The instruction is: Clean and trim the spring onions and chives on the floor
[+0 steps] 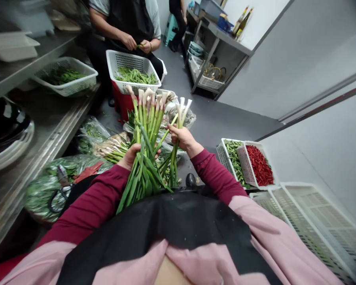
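My left hand [131, 157] is closed around a thick bunch of green garlic [148, 118], with purplish-white bulb ends up and long green leaves hanging toward my lap. To its right my right hand [182, 137] grips a smaller bunch of green garlic [180, 113], whose ends look whiter. The thumb and forefinger of my right hand touch one slanting stalk between the two bunches. Behind my left wrist lies a pile of more green garlic [114, 146] with pale roots. The palm side of my left hand is hidden by the leaves.
Across from me a person [130, 27] handles something green over a white basket of green vegetables [135, 75]. Baskets of green peppers [235, 158] and red chillies [258, 166] stand right. A metal shelf [62, 130] runs along the left, beside bagged greens [41, 186].
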`<control>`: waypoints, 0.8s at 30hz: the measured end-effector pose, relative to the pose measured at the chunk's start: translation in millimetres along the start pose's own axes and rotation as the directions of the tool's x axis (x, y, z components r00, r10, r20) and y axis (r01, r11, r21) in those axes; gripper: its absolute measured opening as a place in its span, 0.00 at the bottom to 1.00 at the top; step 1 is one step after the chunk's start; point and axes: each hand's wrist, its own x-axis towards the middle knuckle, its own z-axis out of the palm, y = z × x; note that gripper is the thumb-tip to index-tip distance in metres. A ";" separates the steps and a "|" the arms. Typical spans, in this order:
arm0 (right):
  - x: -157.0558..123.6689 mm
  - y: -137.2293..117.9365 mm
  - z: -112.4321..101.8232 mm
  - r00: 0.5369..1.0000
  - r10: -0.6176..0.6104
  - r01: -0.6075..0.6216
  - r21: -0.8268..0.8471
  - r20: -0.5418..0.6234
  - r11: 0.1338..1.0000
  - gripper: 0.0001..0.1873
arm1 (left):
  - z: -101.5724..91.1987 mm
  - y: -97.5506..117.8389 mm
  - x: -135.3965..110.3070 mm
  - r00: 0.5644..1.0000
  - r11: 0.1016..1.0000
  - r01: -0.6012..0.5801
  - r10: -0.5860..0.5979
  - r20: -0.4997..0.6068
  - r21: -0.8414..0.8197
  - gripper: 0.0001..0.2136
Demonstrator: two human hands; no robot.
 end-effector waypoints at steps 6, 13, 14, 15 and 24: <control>3.8 -18.9 -22.6 0.999 -0.036 0.037 0.066 -0.018 0.997 0.15 | -2.9 2.6 1.7 1.000 0.999 0.001 0.000 -0.030 0.032 0.19; -4.1 -43.8 -58.4 0.970 -0.219 0.211 -0.083 -0.108 0.974 0.11 | -12.7 0.6 5.7 0.999 0.998 -0.024 0.026 -0.040 0.058 0.24; -7.6 -38.4 -49.0 0.972 -0.221 0.205 -0.161 -0.085 0.965 0.10 | -11.9 0.0 5.9 0.999 0.998 -0.007 0.010 -0.036 0.069 0.25; -11.3 -30.5 -36.4 0.974 -0.218 0.198 -0.250 -0.056 0.948 0.11 | -10.6 -0.7 6.1 0.999 0.997 0.006 -0.004 -0.034 0.080 0.25; -11.4 16.2 21.6 0.995 -0.071 0.089 -0.303 0.070 0.949 0.15 | -3.8 -0.7 8.5 0.993 0.998 -0.053 0.051 -0.107 -0.017 0.22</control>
